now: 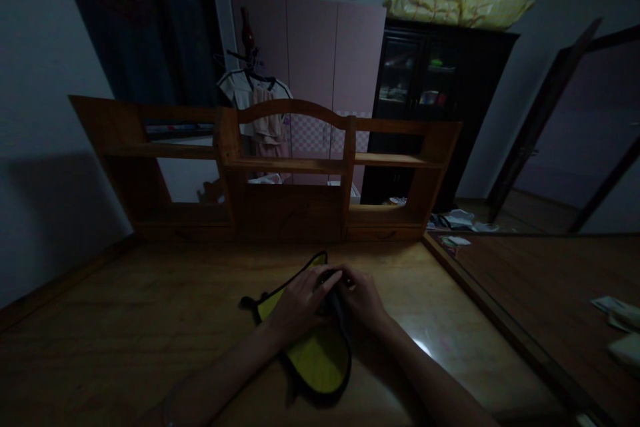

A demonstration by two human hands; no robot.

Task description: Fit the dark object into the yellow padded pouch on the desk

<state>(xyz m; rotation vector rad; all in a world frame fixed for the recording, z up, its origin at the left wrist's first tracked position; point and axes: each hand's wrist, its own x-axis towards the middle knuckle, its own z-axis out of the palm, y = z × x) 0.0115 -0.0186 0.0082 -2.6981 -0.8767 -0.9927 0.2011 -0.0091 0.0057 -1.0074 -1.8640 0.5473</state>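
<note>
A yellow fabric piece with black edging and short black tabs lies spread on the wooden table in front of me. My left hand rests on its middle, fingers bent and closed at a dark part near its right side. Right beside it, my right hand is closed in a pinch at the same dark part, thumb and fingertips together. A greyish fold runs down between the two hands. What exactly the fingertips grip is dark and mostly covered by the fingers.
A wooden shelf unit stands along the table's far edge. A raised wooden rail borders the right side, with a reddish-brown surface and papers beyond. Wall is at left. Behind stand a pink wardrobe and a dark cabinet.
</note>
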